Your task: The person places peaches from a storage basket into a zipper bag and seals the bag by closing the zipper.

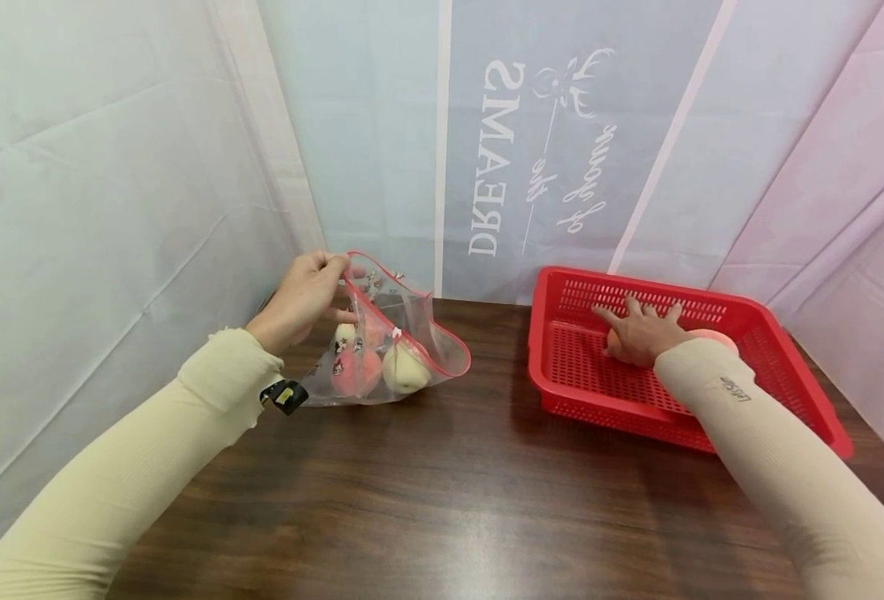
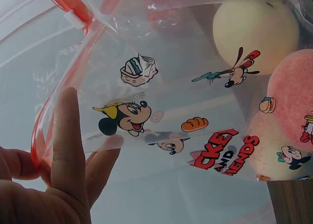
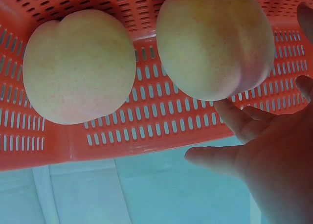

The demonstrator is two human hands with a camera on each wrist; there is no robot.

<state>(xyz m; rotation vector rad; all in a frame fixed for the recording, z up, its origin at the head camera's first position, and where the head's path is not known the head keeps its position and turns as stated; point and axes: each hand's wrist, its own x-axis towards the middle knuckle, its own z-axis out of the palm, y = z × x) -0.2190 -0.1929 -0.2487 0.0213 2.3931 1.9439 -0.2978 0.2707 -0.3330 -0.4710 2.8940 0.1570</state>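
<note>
White cloth hangs at far left (image 1: 112, 192). Beside it, the left hand (image 1: 302, 292), cream-sleeved, pinches the upper corner of a clear plastic zip bag with a red rim and printed cartoon figures (image 1: 417, 315); thumb and forefinger close on the rim, another finger stretched out along the film. Bag sits on the dark brown wood-grain bench (image 1: 412, 492), mouth gaping to the right. Inside, three round fruits together: a plain pale yellow one (image 1: 406, 372), a pink one (image 1: 357, 372), and a yellowish-pink one (image 2: 274, 145). Behind, blue-grey cloth with reversed white lettering (image 1: 516, 167). Rightward on the bench, a red perforated plastic basket (image 1: 537, 333) holds two large yellow peaches with a pink blush. Right hand (image 1: 640, 333) reaches in, fingers spread, gripping nothing; fingertips at the nearer peach (image 3: 205, 48), contact uncertain. Other peach (image 3: 78, 70) lies apart, below the wrist.
</note>
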